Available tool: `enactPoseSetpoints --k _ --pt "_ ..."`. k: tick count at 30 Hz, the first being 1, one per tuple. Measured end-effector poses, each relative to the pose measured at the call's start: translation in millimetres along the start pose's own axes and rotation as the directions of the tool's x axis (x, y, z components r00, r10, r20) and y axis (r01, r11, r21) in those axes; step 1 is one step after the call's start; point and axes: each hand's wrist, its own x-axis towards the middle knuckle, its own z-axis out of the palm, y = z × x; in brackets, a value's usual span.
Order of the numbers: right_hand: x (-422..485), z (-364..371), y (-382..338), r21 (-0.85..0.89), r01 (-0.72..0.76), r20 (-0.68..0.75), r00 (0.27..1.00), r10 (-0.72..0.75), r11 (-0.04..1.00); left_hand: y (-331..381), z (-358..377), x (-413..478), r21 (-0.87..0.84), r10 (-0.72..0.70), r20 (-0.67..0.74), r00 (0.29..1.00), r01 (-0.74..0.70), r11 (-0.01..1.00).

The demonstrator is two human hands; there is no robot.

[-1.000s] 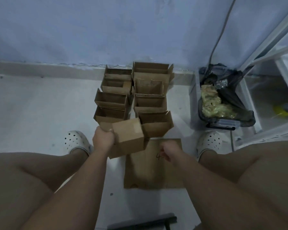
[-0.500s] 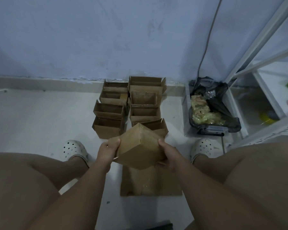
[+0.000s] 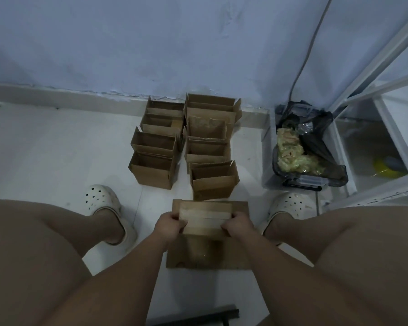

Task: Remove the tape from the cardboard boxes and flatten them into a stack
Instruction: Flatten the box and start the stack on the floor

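Observation:
A small brown cardboard box [image 3: 205,218] with a strip of clear tape along its upper face is held low between my knees. My left hand [image 3: 169,223] grips its left end and my right hand [image 3: 237,223] grips its right end, fingers curled round the edges. Beneath it a flattened cardboard sheet [image 3: 233,255] lies on the white floor. Farther back, several open cardboard boxes [image 3: 156,169] stand in two rows up to the wall, the nearest of the right row [image 3: 213,181] just beyond the flat sheet.
A clear bin lined with a black bag [image 3: 316,147] holds crumpled tape at the right, beside a white metal rack [image 3: 372,97]. My feet in white clogs [image 3: 104,203] flank the cardboard. A dark object [image 3: 198,317] lies at the bottom edge.
The box was lifted from beside the rows by my left hand, my right hand joined it, and both turned it taped face up and lowered it over the flat sheet.

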Motion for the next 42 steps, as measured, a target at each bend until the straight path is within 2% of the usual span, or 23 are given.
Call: enactPoseSetpoints --k 4,9,16,19,21,25,29,33,42 --pt "9.4 5.0 2.1 -0.141 -0.006 -0.041 0.999 0.0 0.99 -8.4 4.5 6.7 -0.004 -0.031 0.003 1.0 0.031 1.0" --pt "18.5 11.4 8.6 -0.205 0.021 -0.023 0.999 -0.027 0.979 -12.4 11.9 15.6 0.003 -0.096 -0.01 0.995 0.096 0.995" --pt "30.7 17.0 7.6 -0.12 0.035 0.013 0.999 -0.034 0.992 -18.8 21.7 28.0 -0.103 -0.192 -0.082 0.978 0.184 0.978" --pt "33.2 15.5 6.4 -0.106 0.033 0.043 0.999 -0.028 0.994 -23.1 23.9 31.7 -0.091 -0.208 -0.107 0.972 0.199 0.976" --pt "36.8 11.1 5.3 -0.105 -0.021 0.077 0.997 0.029 0.994 -24.2 24.0 34.0 -0.053 -0.203 -0.122 0.972 0.198 0.979" --pt "42.6 7.6 8.5 0.021 -0.148 0.136 0.98 0.144 0.989 -23.2 23.8 36.7 -0.03 -0.206 -0.1 0.973 0.204 0.978" --pt "42.2 12.7 21.1 0.23 -0.234 0.158 0.967 0.201 0.945 -24.4 22.9 38.8 -0.022 -0.197 -0.08 0.977 0.196 0.98" --pt "43.9 16.0 26.6 0.365 -0.274 0.164 0.96 0.228 0.89 -22.3 24.5 38.8 -0.061 -0.203 -0.084 0.976 0.198 0.978" --pt "47.9 19.3 26.9 0.423 -0.319 0.146 0.948 0.283 0.848 -21.7 24.9 43.7 -0.007 -0.251 -0.149 0.956 0.253 0.967"
